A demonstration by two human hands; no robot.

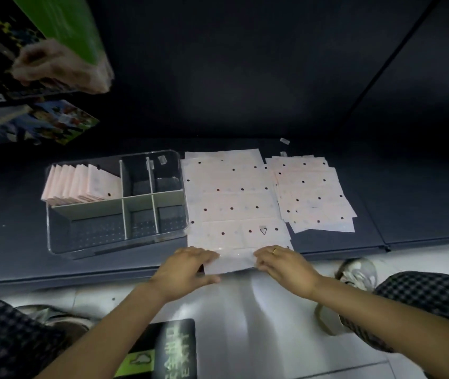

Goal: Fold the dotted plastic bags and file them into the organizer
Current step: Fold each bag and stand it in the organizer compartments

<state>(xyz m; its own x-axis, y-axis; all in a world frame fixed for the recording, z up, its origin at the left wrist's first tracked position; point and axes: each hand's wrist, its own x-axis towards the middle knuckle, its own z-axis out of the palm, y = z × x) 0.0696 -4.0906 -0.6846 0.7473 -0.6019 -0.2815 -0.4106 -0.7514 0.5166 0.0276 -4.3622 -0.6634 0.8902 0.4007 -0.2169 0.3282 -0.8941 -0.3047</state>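
Your left hand (187, 265) and right hand (283, 265) both pinch the near edge of the flat dotted bag (234, 203), which lies on the dark surface (409, 203) just right of the clear organizer (116, 242). Folded bags (81, 184) stand in the organizer's far-left compartment. A loose pile of bags (313, 192) sits further right of the organizer, beside the flat bag.

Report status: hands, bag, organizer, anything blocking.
Left hand and right hand grip near edge of flat dotted bag. Folded bags fill organizer back-left slot only. Unfolded stack waits right. Nothing blocking.
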